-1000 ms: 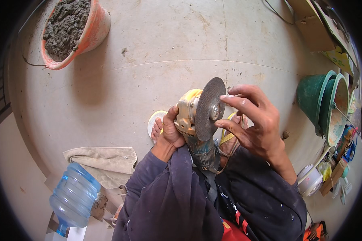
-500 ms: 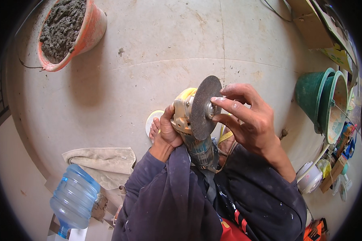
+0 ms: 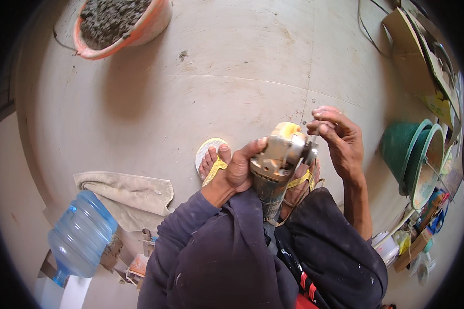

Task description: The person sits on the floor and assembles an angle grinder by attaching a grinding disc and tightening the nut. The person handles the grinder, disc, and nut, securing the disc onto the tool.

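Note:
My left hand (image 3: 242,167) is wrapped round the head of an angle grinder (image 3: 286,141), whose metal gear housing is yellowed and worn. Its dark body points down between my knees. At the right side of the head a round metal spindle end (image 3: 310,153) shows, blurred. The broad face of the dark disc is out of sight; I cannot tell whether it is edge-on or off. Just above and right of the spindle, my right hand (image 3: 343,141) has its fingers bent and pinched together. Whatever thin thing may be between them is too smeared to name.
An orange bucket (image 3: 162,23) of wet grey mortar stands at the far left. Nearer lie a beige cloth (image 3: 134,188) and a blue water jug (image 3: 82,234). On the right are nested green buckets (image 3: 401,147), cardboard (image 3: 404,56) and assorted tools. My sandalled foot (image 3: 211,159) is beside the grinder.
My right hand has moved off the spindle, up and to the right, its fingers pinched. The grinder has turned and shifted right; the disc's broad face no longer shows. The view has shifted.

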The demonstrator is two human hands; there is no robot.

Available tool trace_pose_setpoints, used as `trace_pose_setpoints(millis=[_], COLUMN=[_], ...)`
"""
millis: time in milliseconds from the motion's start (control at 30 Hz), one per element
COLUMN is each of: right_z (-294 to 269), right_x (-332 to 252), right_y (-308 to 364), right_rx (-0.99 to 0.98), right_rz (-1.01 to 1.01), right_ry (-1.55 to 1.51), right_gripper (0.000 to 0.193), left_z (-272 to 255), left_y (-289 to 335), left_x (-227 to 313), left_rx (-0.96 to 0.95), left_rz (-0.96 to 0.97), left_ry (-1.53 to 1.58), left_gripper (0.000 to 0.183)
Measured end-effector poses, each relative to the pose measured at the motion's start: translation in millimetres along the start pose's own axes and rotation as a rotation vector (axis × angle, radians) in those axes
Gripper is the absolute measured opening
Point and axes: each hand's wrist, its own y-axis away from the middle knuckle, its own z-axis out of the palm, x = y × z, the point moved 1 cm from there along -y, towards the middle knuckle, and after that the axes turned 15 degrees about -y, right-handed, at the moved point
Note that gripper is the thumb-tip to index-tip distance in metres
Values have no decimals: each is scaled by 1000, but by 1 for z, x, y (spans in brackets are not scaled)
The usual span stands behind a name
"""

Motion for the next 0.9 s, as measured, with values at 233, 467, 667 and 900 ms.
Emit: trace_pose_setpoints(millis=[233, 467, 667, 900], right_z=[-2, -7, -8, 17], right_x=[7, 10, 10, -3], right_y=[0, -5, -9, -4], right_rx=[-1, -87, -142, 142], right_rz=[112, 166, 192, 112], right_ry=[-311, -408, -390, 141], right_gripper=[21, 19, 19, 22], left_z=[15, 12, 16, 23], left_y=[1, -3, 0, 5], left_x=[8, 2, 3, 5], left_rx=[-137, -153, -146, -22], left_rz=[-6, 2, 55, 124], left_ry=[118, 8, -36, 52], left_gripper=[54, 74, 49, 52])
